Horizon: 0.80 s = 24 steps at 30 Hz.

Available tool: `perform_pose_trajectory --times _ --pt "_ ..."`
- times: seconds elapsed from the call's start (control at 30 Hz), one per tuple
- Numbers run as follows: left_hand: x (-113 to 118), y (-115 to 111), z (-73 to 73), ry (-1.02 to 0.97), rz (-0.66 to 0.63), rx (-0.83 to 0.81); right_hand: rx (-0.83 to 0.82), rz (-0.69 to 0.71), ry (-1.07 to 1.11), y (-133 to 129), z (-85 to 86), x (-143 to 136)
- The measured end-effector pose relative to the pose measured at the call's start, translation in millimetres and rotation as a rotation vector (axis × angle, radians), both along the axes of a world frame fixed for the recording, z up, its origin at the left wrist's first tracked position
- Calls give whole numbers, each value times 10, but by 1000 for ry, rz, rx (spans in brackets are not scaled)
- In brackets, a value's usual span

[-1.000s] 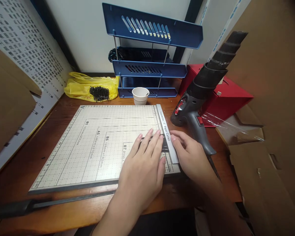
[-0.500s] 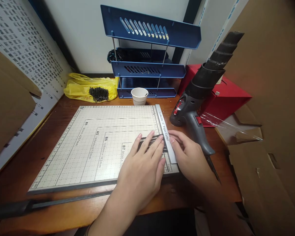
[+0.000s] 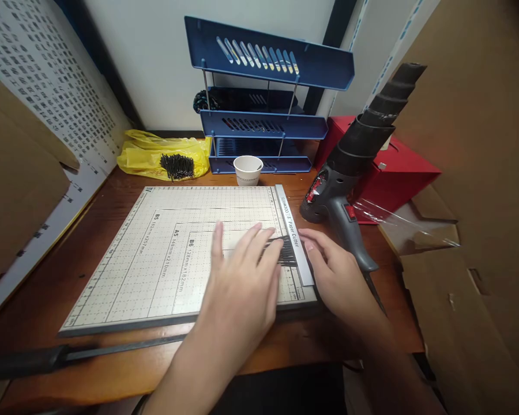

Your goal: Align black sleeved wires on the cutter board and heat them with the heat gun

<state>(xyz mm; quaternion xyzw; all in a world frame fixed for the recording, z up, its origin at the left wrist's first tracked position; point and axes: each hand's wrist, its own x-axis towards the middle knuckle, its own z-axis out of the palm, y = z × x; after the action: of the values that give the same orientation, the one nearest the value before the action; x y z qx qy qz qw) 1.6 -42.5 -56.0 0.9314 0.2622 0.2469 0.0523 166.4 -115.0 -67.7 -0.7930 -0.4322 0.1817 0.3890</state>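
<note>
A paper cutter board [image 3: 125, 276] with printed size lines lies flat, a pale metal guard strip [image 3: 293, 235] along its right side. A row of thin black strands [image 3: 288, 251] lies on the board, their right ends running under the strip. My left hand [image 3: 244, 276] hovers over or lightly touches the strands' left part, fingers spread and slightly blurred; its fingers hide that part. My right hand [image 3: 335, 268] is at the strip's outer edge, thumb and fingers bent close together. Whatever is between its fingertips is hidden. The cutter's blade arm [image 3: 125, 347] is lowered along the near edge, black handle at left.
A white paper cup [image 3: 248, 171] stands behind the board. Short black pieces [image 3: 177, 166] lie on a yellow plastic bag [image 3: 140, 153]. A blue tiered rack [image 3: 263, 124] is at the back. On the right are a heat gun [image 3: 350, 167], a red box [image 3: 410, 167] and cardboard [image 3: 450, 300].
My left hand has lifted and slid left with its fingers spreading, uncovering more of the black strands. My right hand stays at the strip's edge. The view has shifted slightly.
</note>
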Motion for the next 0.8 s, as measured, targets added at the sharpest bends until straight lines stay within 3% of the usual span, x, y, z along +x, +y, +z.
perform_pose_trajectory --times 0.1,0.27,0.53,0.67,0.7,0.77,0.8 --pt "21 163 95 21 40 -73 -18 8 21 -16 -1 1" --pt "139 402 125 102 -41 -195 -19 9 35 -62 -11 -10" --pt "281 475 200 211 -126 -109 -21 55 165 -83 -45 18" --pt "287 513 200 231 -164 -135 100 -96 -102 -156 81 -48" --pt "282 518 196 240 -165 -142 156 -73 -137 -221 125 -105" --pt "267 527 185 252 -166 -157 188 195 -9 -417 182 -267" --pt "259 531 180 253 -169 -168 232 257 41 -540 183 -363"
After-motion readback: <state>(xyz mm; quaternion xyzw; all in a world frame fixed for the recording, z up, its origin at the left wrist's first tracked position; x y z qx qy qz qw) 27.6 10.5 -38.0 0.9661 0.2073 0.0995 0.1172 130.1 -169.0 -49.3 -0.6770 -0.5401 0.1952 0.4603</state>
